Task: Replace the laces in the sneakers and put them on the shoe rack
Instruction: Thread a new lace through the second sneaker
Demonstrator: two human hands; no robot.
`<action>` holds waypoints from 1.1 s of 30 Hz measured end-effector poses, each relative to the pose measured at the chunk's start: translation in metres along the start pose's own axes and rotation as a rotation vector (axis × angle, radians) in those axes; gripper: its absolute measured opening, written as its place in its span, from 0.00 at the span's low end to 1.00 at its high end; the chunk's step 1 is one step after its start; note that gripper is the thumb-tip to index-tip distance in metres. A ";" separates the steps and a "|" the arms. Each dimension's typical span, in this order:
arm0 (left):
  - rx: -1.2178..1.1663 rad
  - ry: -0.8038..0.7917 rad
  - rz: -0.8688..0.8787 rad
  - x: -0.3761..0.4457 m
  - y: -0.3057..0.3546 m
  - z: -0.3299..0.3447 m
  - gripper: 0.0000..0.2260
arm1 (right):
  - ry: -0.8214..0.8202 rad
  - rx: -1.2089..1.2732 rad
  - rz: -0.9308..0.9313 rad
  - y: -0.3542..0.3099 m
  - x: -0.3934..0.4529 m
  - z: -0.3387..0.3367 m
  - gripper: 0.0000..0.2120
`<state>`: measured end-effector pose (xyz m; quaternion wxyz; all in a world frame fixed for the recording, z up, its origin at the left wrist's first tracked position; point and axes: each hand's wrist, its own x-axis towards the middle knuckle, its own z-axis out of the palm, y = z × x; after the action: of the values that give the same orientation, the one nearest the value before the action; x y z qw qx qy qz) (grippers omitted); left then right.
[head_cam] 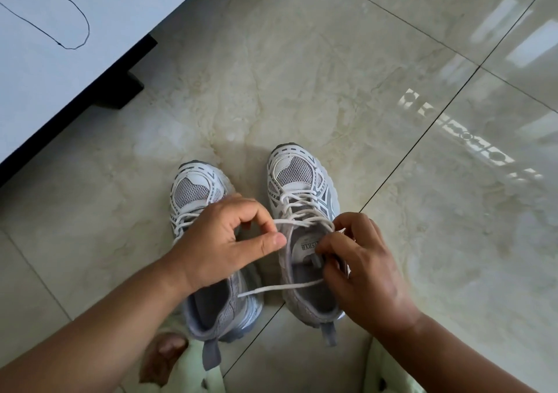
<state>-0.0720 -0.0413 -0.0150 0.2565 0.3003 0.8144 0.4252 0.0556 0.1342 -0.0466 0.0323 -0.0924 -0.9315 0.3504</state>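
A white table point(75, 69) fills the upper left corner, a thin black cord point(81, 15) looped loosely on its top and a dark leg point(129, 87) beneath its edge. Below it, on the pale marbled floor point(332, 75), two grey-and-white sneakers stand side by side, toes pointing away from the camera, a dark grout line running under them.

The left sneaker point(196, 193) sits slightly nearer the camera, its white lacing partly hidden under the left hand point(223, 235). That hand hovers over the gap between the shoes, fingers curled, thumb and forefinger pinching one end of the white lace point(290, 222) where it leaves the top eyelets of the right sneaker point(297, 178). The lace already criss-crosses up that shoe's tongue (a label printed on the insole shows inside the opening, too small to read in full).

The right hand point(365, 268) rests against the right side of the same shoe's collar, fingers bent inward and gripping the lace's other strand close to the top eyelet. A loose lace end point(271, 288) trails from under that hand across the shoe's opening, its tip lying over the gap toward the left sneaker's heel.

At the bottom edge, between the forearms, pale green cloth point(199, 374) and a bare foot point(164, 353) are partly visible. Window light reflects off the tiles at the right.
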 end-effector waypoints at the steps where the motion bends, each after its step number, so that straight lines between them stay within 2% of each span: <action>1: -0.069 -0.035 -0.016 -0.001 0.001 0.000 0.06 | 0.008 -0.006 0.003 -0.001 0.000 0.000 0.09; 2: -0.152 -0.052 -0.036 -0.002 0.002 0.001 0.05 | 0.014 -0.017 0.009 -0.002 0.000 0.000 0.09; 5: -0.259 -0.020 -0.045 -0.006 0.003 0.000 0.11 | 0.044 -0.096 0.068 -0.010 0.003 0.001 0.10; 9: 0.157 -0.062 0.238 -0.006 -0.005 -0.005 0.12 | 0.074 -0.132 0.122 -0.020 0.007 0.002 0.15; 14: 0.353 -0.125 0.289 -0.007 -0.009 0.001 0.20 | 0.088 -0.160 0.111 -0.030 0.015 0.005 0.22; 18: 0.375 -0.152 0.291 -0.006 -0.012 0.001 0.25 | 0.119 -0.131 0.081 -0.037 0.028 0.013 0.15; 24: 0.356 -0.080 0.327 -0.007 -0.010 0.002 0.20 | 0.061 0.081 0.119 -0.026 0.025 0.013 0.15; 29: 0.310 -0.012 0.399 -0.003 -0.009 0.009 0.16 | 0.001 0.125 0.102 -0.020 0.025 0.009 0.07; 33: 0.346 0.025 0.416 -0.001 -0.006 0.014 0.15 | -0.029 0.135 0.070 -0.018 0.025 0.007 0.12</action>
<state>-0.0637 -0.0378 -0.0271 0.0983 0.4951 0.7990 0.3268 0.0273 0.1217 -0.0404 0.0127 -0.1175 -0.9022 0.4148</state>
